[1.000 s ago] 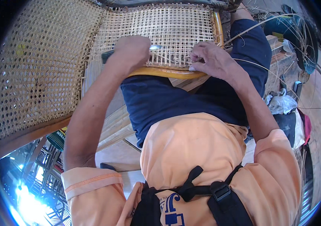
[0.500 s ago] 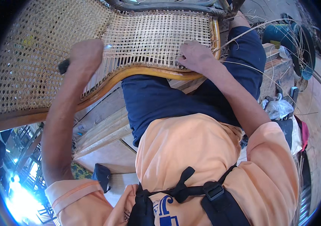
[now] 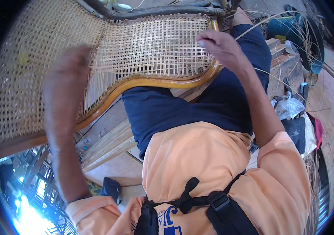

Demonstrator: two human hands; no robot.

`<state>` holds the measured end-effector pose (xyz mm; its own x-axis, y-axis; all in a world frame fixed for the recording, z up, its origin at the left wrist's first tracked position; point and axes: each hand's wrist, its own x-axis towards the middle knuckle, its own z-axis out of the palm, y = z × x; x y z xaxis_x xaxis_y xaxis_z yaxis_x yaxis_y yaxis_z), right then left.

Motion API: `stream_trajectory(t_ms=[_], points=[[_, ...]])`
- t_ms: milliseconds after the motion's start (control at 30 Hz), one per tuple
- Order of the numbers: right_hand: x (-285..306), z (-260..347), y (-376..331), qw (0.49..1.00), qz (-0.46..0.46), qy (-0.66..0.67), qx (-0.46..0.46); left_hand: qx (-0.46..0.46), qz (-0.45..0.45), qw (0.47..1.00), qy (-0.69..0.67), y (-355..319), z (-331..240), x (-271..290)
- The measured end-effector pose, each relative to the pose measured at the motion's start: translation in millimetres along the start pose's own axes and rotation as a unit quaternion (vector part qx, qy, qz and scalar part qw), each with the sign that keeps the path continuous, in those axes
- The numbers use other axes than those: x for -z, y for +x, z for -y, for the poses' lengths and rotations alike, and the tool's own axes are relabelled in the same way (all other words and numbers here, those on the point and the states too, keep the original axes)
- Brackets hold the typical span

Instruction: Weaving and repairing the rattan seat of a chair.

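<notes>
A woven cane panel (image 3: 151, 43) in a curved frame with a glossy yellow-brown edge (image 3: 163, 81) lies across my lap. Over its left part, my left hand (image 3: 67, 68) is smeared by motion, so its fingers and anything in them cannot be made out. My right hand (image 3: 223, 49) is raised above the panel's right end, near the frame's corner. Its fingers are curled in and the thumb lies against them; whatever they pinch, if anything, is too small to see. Loose cane strands (image 3: 259, 27) trail off beyond the right hand.
At the right stand wooden blocks (image 3: 278, 64), a dark teal bucket-like container (image 3: 282, 29) with cane strands around it, and a clear plastic bag (image 3: 289, 106). Boards (image 3: 112, 137) lie under the panel at left. Strong light glares at lower left.
My left hand, earlier a fist around a dark-handled tool, has moved left and is blurred. My right hand has lifted off the weave, up and to the right. The panel has shifted slightly left.
</notes>
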<state>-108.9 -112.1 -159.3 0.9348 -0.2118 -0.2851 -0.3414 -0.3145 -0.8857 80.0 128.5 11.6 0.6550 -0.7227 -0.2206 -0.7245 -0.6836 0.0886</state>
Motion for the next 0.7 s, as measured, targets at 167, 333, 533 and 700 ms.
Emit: stream_trajectory(t_ms=[167, 333, 533, 700], points=[[29.9, 19.5, -30.6, 0.995, -0.059, -0.063, -0.055, -0.031, 0.166, 0.985, -0.042, 0.5, -21.5, -115.7], [32.8, 9.1, -45.5, 0.961, 0.028, -0.265, -0.066, -0.005, 0.282, 0.955, -0.089, 24.4, -28.6, -131.3], [26.8, 11.8, -23.8, 0.891, 0.172, -0.402, -0.121, -0.066, 0.342, 0.932, -0.098, 36.1, -22.0, -137.8], [31.2, -0.2, -20.0, 0.924, 0.184, -0.318, -0.108, -0.078, 0.325, 0.938, -0.094, 39.9, -22.4, -139.1]])
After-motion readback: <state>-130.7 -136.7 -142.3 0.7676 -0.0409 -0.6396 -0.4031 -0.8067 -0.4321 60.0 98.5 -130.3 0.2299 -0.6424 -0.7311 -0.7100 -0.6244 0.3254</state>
